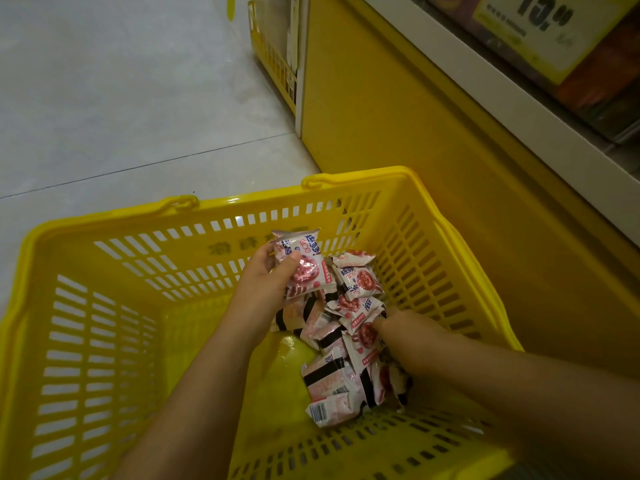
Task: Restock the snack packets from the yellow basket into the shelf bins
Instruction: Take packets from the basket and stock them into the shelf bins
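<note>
A yellow slotted plastic basket (pixel 104 306) stands on the floor below me. Several small pink-and-white snack packets (pixel 332 382) lie heaped at its right side. My left hand (pixel 266 275) is inside the basket, shut on a few packets (pixel 303 263) held above the heap, thumb across the front one. My right hand (pixel 405 329) reaches into the heap from the right, fingers among the packets; its grip is hidden by them.
A yellow shelf base (pixel 398 109) rises right of the basket, topped by a white ledge (pixel 502 91) and a bin front with a yellow price tag (pixel 540 26). A second yellow basket (pixel 273 60) sits behind the shelf end. Grey tiled floor (pixel 121 98) lies to the left.
</note>
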The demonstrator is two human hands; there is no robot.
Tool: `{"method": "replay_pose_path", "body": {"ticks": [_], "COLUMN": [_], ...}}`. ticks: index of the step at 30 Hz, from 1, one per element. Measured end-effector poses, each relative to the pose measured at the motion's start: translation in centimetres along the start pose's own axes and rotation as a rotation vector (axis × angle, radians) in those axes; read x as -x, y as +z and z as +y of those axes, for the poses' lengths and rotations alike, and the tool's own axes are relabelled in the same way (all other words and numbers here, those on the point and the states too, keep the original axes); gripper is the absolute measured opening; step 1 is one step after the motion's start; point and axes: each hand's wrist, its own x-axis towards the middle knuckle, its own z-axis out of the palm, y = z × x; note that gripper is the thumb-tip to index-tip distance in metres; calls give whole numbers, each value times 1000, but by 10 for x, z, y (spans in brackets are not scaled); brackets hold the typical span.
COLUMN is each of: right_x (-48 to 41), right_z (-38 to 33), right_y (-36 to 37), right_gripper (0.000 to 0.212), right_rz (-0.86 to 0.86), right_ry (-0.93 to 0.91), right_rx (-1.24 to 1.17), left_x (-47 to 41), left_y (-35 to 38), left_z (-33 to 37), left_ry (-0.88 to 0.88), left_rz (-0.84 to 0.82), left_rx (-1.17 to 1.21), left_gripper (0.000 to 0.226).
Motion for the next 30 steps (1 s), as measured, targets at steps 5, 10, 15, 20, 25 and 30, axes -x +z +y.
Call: {"method": "replay_pose_path", "body": {"ticks": [5,10,15,20,25,30], "right_x": [3,13,16,22,26,26], "right_z": [15,29,24,15,-3,-9], "right_y": [-16,-58,-62,-59,-58,-48], "right_gripper": [31,48,29,23,28,14], "right_rz": [158,536,668,867,1029,893], "right_ry": [3,-42,-89,-93,-237,-379], "right_rx": [-284,-851,-1384,-1479,-1323,-1255], "left_x": [-2,-2,0,4,10,14], "left_y": [1,5,13,22,32,33], "left_z": [-3,-4,-1,3,14,19], "left_ry": [16,33,13,-31,-103,-81], "left_rz": [9,59,84,64,-45,-49], "left_rx": [-7,6,52,172,355,439], "left_gripper": [37,39,45,32,22,32]}}
